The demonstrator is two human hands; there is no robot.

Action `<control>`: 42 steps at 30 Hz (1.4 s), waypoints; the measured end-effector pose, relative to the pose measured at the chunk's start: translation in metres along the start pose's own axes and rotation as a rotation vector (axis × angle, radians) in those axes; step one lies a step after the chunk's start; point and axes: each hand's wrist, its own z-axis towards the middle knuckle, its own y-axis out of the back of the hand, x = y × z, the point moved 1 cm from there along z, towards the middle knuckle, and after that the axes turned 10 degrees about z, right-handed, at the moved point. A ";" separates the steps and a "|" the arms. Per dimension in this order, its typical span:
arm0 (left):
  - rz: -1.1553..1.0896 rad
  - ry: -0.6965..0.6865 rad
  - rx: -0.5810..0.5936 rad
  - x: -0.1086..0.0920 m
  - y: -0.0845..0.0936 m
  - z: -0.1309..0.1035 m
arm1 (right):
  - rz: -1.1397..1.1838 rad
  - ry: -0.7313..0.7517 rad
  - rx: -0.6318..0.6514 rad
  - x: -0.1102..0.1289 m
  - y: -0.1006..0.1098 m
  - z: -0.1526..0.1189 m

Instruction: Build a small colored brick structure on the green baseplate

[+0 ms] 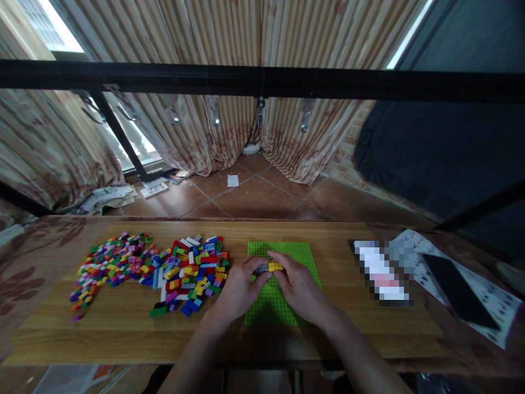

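Observation:
Both my hands meet over a green studded baseplate on the wooden board. My left hand pinches a grey brick between thumb and fingers. Right against it is a yellow brick, which my right hand grips from the other side. The two bricks touch end to end; whether they are joined, or pressed onto the baseplate, I cannot tell. My fingers hide part of both. Left of my left hand lies a loose pile of larger mixed bricks.
A heap of small coloured bricks spreads over the left of the wooden board. On the right lie a blurred-out device, a dark tablet-like slab and a printed sheet. A black rail crosses beyond the table.

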 end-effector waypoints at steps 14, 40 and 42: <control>0.075 -0.034 0.034 0.000 0.001 0.000 | -0.042 -0.107 0.061 0.006 0.004 0.002; 0.309 -0.004 -0.034 0.011 -0.022 0.025 | -0.296 -0.247 -0.010 -0.038 0.031 0.007; 0.329 -0.010 -0.033 0.010 -0.026 0.027 | -0.305 -0.250 0.000 -0.039 0.030 0.008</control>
